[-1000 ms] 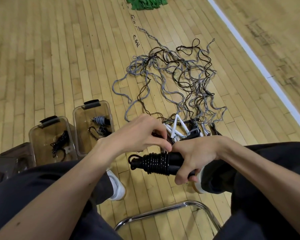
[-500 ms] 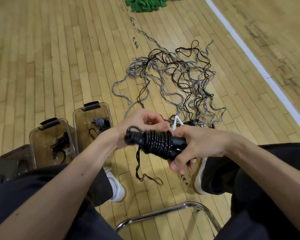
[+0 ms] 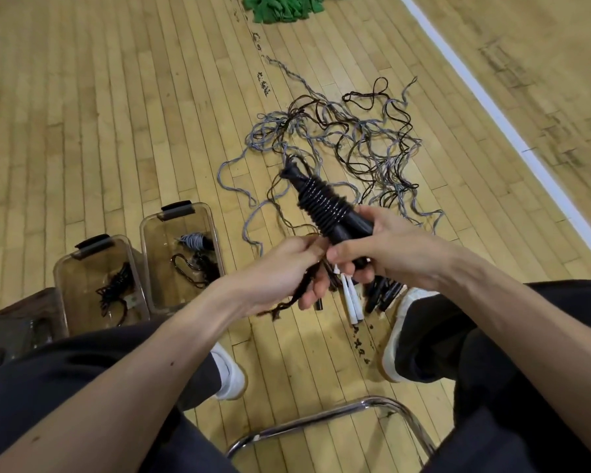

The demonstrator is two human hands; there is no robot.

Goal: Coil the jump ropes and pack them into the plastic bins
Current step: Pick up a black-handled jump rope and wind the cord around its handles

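Note:
A black jump rope [image 3: 323, 204] is wound in tight coils round its own handles. My right hand [image 3: 379, 249] grips the handle ends, with the coiled part pointing up and away to the left. My left hand [image 3: 285, 273] pinches the rope's loose dark tail, which hangs below my fingers. Two clear plastic bins stand on the floor at the left: the nearer bin [image 3: 77, 268] holds a dark coiled rope, the farther bin [image 3: 147, 240] holds a grey coil and a dark one. A tangle of grey and black ropes [image 3: 348, 145] lies spread on the floor ahead.
White and black rope handles [image 3: 352, 302] lie on the floor between my feet. A chrome chair frame [image 3: 325, 418] curves below my knees. A third container [image 3: 17, 327] sits at the far left. A green cloth heap [image 3: 284, 6] and a white court line [image 3: 502, 124] lie beyond.
The wrapped bundle swung from lying sideways to pointing up and away. My left hand dropped under it and took hold of the loose tail.

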